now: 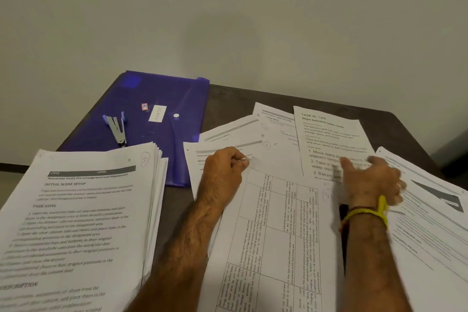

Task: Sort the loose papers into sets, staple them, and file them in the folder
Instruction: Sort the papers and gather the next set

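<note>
Loose printed papers lie spread over the dark table (228, 99). My left hand (224, 170) pinches the top corner of a sheet with a printed table (273, 225) at the centre. My right hand (372, 180), with a yellow wrist thread, rests with spread fingers on the "Wipe balcony table clean" sheet (329, 134). A thick stack of papers (76, 223) marked S1 sits at the left. The blue folder (162, 99) lies at the back left with a silver stapler (116, 129) on top of it.
More sheets (430, 223) overlap at the right, reaching past the table's right side. Other pages (228, 134) fan out behind my left hand. A plain wall rises behind the table. The table's back edge runs just behind the folder.
</note>
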